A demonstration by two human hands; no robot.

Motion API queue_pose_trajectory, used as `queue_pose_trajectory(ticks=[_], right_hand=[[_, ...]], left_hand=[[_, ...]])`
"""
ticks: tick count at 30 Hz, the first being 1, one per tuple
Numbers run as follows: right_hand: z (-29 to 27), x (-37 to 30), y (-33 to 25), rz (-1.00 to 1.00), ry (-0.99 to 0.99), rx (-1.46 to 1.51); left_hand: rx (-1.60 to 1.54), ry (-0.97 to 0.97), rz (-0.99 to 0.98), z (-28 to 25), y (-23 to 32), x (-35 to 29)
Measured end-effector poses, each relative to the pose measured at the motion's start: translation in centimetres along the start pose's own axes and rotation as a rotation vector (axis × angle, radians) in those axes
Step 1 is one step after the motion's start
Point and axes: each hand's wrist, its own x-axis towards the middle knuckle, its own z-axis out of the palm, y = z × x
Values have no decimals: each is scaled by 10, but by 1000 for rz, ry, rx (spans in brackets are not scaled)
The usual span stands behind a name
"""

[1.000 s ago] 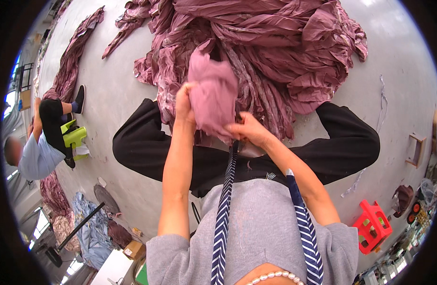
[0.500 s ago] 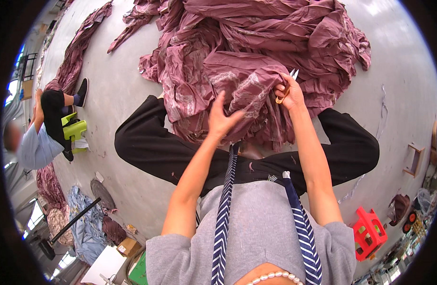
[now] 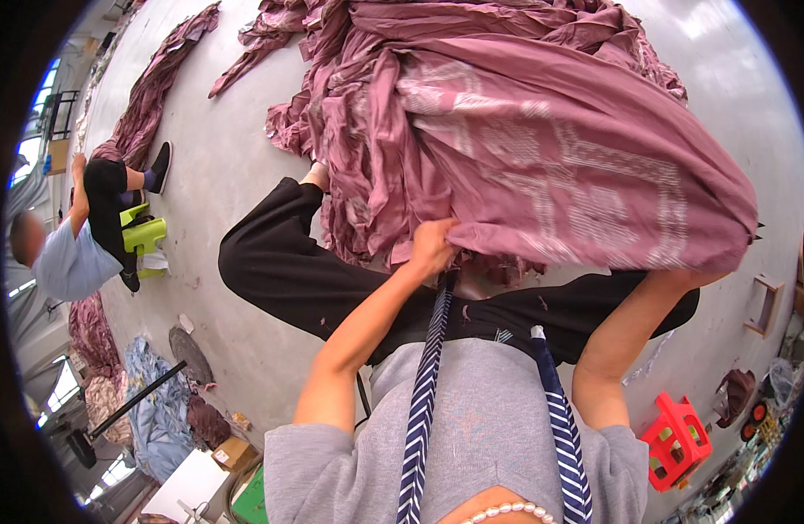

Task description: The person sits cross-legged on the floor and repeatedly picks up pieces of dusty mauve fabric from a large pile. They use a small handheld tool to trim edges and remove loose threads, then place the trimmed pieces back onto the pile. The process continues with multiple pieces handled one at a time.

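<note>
A mauve patterned fabric (image 3: 585, 157) with pale woven motifs is spread between my hands. My left hand (image 3: 432, 247) is closed on its near edge, close to my lap. My right hand (image 3: 703, 277) is stretched out to the right at the far end of the raised cloth, which covers its fingers. Small dark points (image 3: 758, 231) stick out past the cloth there, seemingly the tips of the scissors this hand held. Behind lies the rest of the heaped mauve fabric (image 3: 358, 148), gathered in loose folds.
Left, a co-worker (image 3: 70, 258) sits by a green stool (image 3: 144, 236) with a long strip of mauve fabric (image 3: 157, 83). A red stool (image 3: 677, 441) and a small wooden frame (image 3: 762, 303) stand right. Blue cloth (image 3: 153, 406) and a cardboard box (image 3: 234, 454) lie lower left.
My right hand has swung far right, pulling the fabric out wide and over its fingers. My left hand has gone from spread fingers to gripping the near edge. The scissors are now mostly hidden.
</note>
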Motion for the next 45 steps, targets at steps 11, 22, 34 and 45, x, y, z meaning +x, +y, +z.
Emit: queue_pose_trajectory(ticks=[11,22,34,45], right_hand=[[79,-6,63,824,-332,281],[59,-89,133,1139,-478,172],[34,-75,149,1185,-419,109],[47,-85,122,1082,-703,-232]], left_hand=[[-809,-3,-260,-67,33,71],[-1203,-119,-335,-76,14,132],[-714,131,-152,-71,-28,94],[-82,447,-418,-34,-94,9]])
